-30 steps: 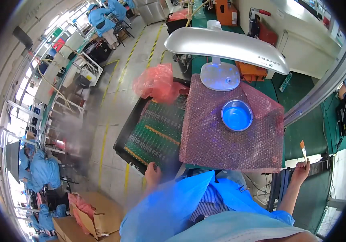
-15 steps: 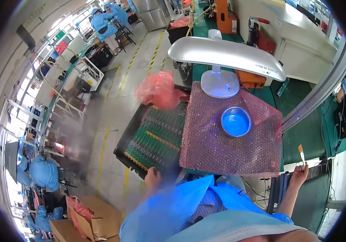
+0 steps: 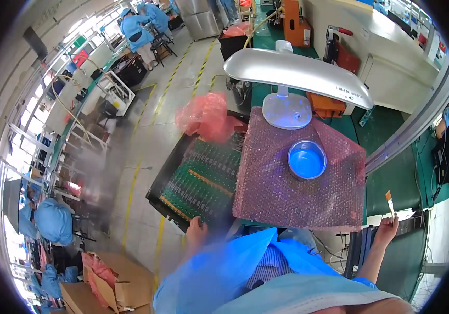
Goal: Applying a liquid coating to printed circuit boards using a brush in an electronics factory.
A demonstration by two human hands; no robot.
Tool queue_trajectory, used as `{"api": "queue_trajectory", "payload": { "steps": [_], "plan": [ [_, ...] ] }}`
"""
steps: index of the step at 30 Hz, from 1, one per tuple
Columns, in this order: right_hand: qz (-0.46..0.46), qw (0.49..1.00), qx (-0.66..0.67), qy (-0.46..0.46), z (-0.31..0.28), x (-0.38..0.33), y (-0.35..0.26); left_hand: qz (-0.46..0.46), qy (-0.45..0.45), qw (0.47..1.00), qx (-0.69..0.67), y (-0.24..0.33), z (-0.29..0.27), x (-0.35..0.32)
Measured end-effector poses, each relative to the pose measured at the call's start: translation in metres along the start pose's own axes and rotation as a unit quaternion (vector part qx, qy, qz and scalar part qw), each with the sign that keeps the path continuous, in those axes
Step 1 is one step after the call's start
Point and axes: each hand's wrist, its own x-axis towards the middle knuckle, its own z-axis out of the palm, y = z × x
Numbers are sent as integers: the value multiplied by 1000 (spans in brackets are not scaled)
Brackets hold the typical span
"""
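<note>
My right hand [image 3: 386, 231] is out at the right, fingers closed round the handle of a flat brush [image 3: 389, 201] with brownish bristles pointing up. At the near corner of a black bin [image 3: 157, 203], my left hand [image 3: 197, 233] has its fingers closed over the rim. Rows of green circuit boards [image 3: 203, 178] fill that bin, and crumpled pink plastic film [image 3: 203, 118] lies over its far end. A round clear dish [image 3: 307, 160] of glowing blue liquid stands on pink bubble wrap [image 3: 282, 201] in front of me.
A silver desk lamp [image 3: 298, 73] arches over the bubble wrap from behind. A metal post [image 3: 418, 133] rises at the right beside the green bench top [image 3: 400, 199]. Cardboard boxes [image 3: 127, 280] stand on the floor at lower left. Several people in blue [image 3: 135, 31] work farther off.
The brush has tipped slightly to the left in my right hand. My left hand stays at the bin's rim. The whole view has shifted a little.
</note>
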Motion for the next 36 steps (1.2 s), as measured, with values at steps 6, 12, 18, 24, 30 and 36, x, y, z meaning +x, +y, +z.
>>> {"api": "queue_trajectory", "payload": {
  "steps": [6,12,18,24,30,36],
  "plan": [
    [5,1000,29,-5,2,-3,-1,13,9,1000,7,-3,3,0],
    [-2,999,-11,-32,-5,3,2,9,10,1000,3,-2,2,1],
    [-38,975,-216,-36,-33,18,13,1,5,1000,-15,2,-2,-1],
    [-24,978,-206,-34,-53,29,19,11,8,1000,2,0,0,0],
    [10,986,56,-154,-33,18,13,-5,26,999,32,3,0,-2],
    [99,969,163,-159,-12,8,0,8,28,999,46,4,-2,-1]
  ]
}}
